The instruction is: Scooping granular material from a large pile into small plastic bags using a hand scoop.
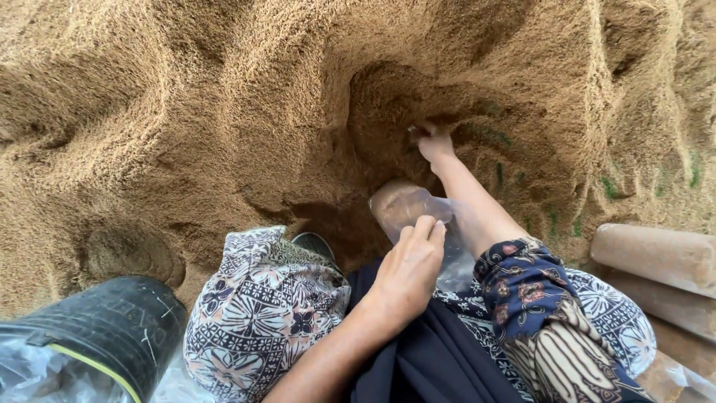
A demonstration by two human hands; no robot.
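Observation:
A clear plastic bag (403,205), partly filled with brown husk, stands tilted between my knees at the foot of a big heap of loose tan husk (224,112). My left hand (409,267) grips the bag's near rim and holds its mouth apart. My right hand (435,145) reaches past the bag into a hollow dug in the heap. Its fingertips are buried in the husk, so their grip is hidden. A patterned sleeve (522,287) covers my right upper arm.
A black bucket (112,328) holding crumpled clear plastic (30,373) stands at the lower left. Filled brown cylinder bags (656,257) lie stacked at the right edge. My knees in patterned cloth (261,313) flank the bag. Green sheeting (500,175) shows through the heap.

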